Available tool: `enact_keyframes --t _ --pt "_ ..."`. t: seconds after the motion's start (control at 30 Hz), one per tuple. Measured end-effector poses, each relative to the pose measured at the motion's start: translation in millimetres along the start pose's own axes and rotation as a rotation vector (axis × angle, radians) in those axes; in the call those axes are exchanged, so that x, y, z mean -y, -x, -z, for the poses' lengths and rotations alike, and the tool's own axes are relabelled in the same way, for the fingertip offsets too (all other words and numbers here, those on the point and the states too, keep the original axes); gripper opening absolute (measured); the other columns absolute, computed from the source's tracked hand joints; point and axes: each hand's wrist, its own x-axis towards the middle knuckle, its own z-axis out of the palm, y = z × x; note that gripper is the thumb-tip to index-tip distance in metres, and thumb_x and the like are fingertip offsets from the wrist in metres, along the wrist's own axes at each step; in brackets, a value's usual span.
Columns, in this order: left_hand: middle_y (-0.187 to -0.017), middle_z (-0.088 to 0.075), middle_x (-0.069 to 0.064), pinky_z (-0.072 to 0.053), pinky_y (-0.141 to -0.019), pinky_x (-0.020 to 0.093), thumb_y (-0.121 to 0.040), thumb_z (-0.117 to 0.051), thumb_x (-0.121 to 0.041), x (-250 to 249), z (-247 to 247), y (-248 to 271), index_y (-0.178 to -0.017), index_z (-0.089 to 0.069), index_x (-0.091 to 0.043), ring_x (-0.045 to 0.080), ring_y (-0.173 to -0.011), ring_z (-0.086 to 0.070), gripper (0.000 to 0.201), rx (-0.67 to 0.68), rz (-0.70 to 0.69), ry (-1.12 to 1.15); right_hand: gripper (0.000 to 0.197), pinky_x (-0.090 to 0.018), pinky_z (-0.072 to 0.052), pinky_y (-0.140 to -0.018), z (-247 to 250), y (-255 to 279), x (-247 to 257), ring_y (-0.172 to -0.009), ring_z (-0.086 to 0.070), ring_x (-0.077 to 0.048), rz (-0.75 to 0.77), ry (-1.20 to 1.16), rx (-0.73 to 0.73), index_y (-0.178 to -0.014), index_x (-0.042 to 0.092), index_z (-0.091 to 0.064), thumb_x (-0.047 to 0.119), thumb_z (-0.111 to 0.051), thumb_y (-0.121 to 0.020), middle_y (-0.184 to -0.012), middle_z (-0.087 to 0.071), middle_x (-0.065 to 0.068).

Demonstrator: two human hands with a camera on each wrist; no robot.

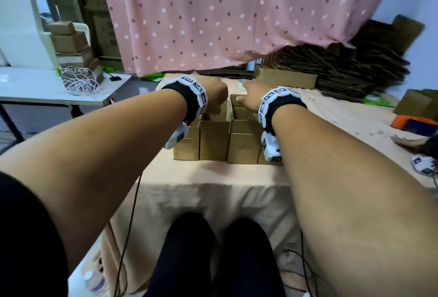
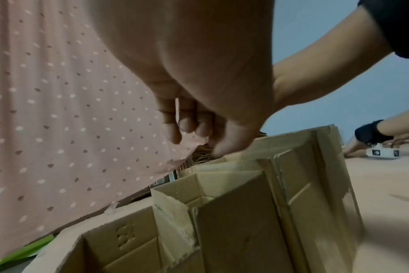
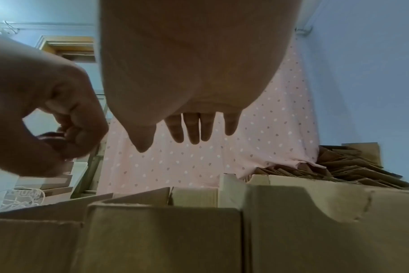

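Note:
Several open brown cardboard boxes [image 1: 214, 140] stand in two rows on a table under a peach cloth [image 1: 213, 178]. My left hand [image 1: 214, 97] hovers over the far end of the left row with its fingers curled; the left wrist view shows the curled fingers [image 2: 187, 125] holding nothing and the thumb close to a box edge [image 2: 292, 147]. My right hand [image 1: 246, 93] reaches over the right row, and in the right wrist view its fingers [image 3: 194, 129] are straight and spread above the boxes [image 3: 163, 230]. The left hand [image 3: 65, 120] also shows there, curled.
A pink spotted curtain [image 1: 225, 12] hangs behind the table. Flattened cardboard [image 1: 343, 71] is piled at the back right. A white side table with a coiled cord [image 1: 80, 81] stands left. Another person's hand [image 1: 407, 141] and an orange object [image 1: 412, 122] are at the right.

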Motion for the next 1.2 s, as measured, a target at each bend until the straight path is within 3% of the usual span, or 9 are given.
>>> enact_keyframes --t 0.13,0.23,0.33,0.47,0.6,0.77,0.97,1.07,1.2 --pt "-0.088 -0.064 0.004 -0.048 -0.066 0.033 -0.087 -0.062 -0.031 -17.7 -4.7 -3.4 -0.088 -0.062 -0.020 0.025 -0.078 -0.055 0.010 -0.049 -0.092 0.024 0.049 -0.041 -0.048 -0.091 4.5 12.5 -12.7 -0.111 -0.059 -0.035 -0.044 -0.008 -0.059 -0.128 0.014 -0.056 0.046 -0.049 -0.092 -0.127 -0.061 -0.013" --pt "-0.118 -0.064 0.004 -0.050 -0.077 0.034 -0.088 -0.063 -0.051 -26.3 -14.3 -16.3 -0.122 -0.061 -0.020 0.024 -0.101 -0.059 0.047 -0.022 -0.123 0.162 0.042 -0.038 -0.049 -0.080 6.0 23.3 -23.0 -0.101 -0.061 -0.036 -0.149 -0.010 -0.069 -0.125 0.012 -0.057 0.037 -0.043 -0.094 -0.119 -0.063 -0.015" --pt "-0.128 -0.063 0.002 -0.050 -0.089 0.036 -0.084 -0.064 -0.061 -37.2 -18.3 -23.9 -0.137 -0.056 -0.020 0.026 -0.115 -0.059 0.067 0.032 -0.104 0.266 0.028 -0.034 -0.042 -0.069 7.3 35.2 -34.2 -0.082 -0.056 -0.033 -0.227 -0.004 -0.027 -0.103 0.011 -0.058 0.030 -0.040 -0.097 -0.098 -0.060 -0.014" --pt "-0.116 -0.068 0.005 -0.054 -0.087 0.038 -0.085 -0.070 -0.054 -54.3 -27.3 -27.5 -0.126 -0.064 -0.017 0.027 -0.100 -0.063 0.056 0.111 -0.102 0.241 0.034 -0.036 -0.043 -0.073 1.3 51.5 -41.2 -0.085 -0.054 -0.033 -0.264 -0.049 0.044 -0.093 0.010 -0.054 0.036 -0.032 -0.093 -0.097 -0.055 -0.015" --pt "-0.107 -0.068 0.011 -0.052 -0.081 0.034 -0.090 -0.072 -0.029 -66.2 -30.7 -31.0 -0.113 -0.070 -0.009 0.026 -0.087 -0.058 0.030 0.120 -0.056 0.261 0.040 -0.036 -0.038 -0.075 -16.2 56.9 -50.4 -0.091 -0.056 -0.034 -0.257 -0.113 0.166 -0.100 0.012 -0.060 0.035 -0.028 -0.094 -0.112 -0.062 -0.014" --pt "-0.117 -0.065 0.017 -0.049 -0.088 0.038 -0.093 -0.066 -0.016 -59.0 -9.2 -32.0 -0.118 -0.067 -0.002 0.035 -0.106 -0.061 0.029 0.038 0.004 0.284 0.066 -0.037 -0.042 -0.078 -23.2 62.3 -56.9 -0.088 -0.056 -0.031 -0.264 -0.144 0.140 -0.106 0.011 -0.066 0.058 -0.021 -0.099 -0.111 -0.064 -0.015" --pt "-0.111 -0.067 0.023 -0.040 -0.076 0.035 -0.093 -0.058 -0.007 -28.3 33.9 -31.8 -0.110 -0.071 0.001 0.039 -0.106 -0.061 0.023 -0.178 0.092 0.255 0.069 -0.037 -0.044 -0.079 -19.1 65.0 -53.7 -0.092 -0.057 -0.031 -0.247 -0.165 0.132 -0.118 0.012 -0.063 0.066 -0.024 -0.097 -0.119 -0.064 -0.014" --pt "-0.105 -0.067 0.026 -0.045 -0.081 0.039 -0.095 -0.053 -0.001 -20.8 48.0 -34.2 -0.105 -0.071 0.004 0.042 -0.102 -0.062 0.021 -0.269 0.091 0.252 0.067 -0.041 -0.048 -0.088 -15.6 65.4 -49.3 -0.112 -0.059 -0.034 -0.249 -0.202 0.101 -0.137 0.015 -0.046 0.066 -0.037 -0.094 -0.133 -0.058 -0.011" --pt "-0.104 -0.066 0.025 -0.046 -0.079 0.038 -0.097 -0.052 -0.002 -11.7 65.7 -34.9 -0.106 -0.070 0.003 0.041 -0.099 -0.061 0.021 -0.368 0.078 0.214 0.087 -0.041 -0.049 -0.094 -4.9 65.2 -39.0 -0.124 -0.056 -0.033 -0.202 -0.276 0.012 -0.156 0.022 -0.006 0.059 -0.052 -0.092 -0.150 -0.045 -0.010"
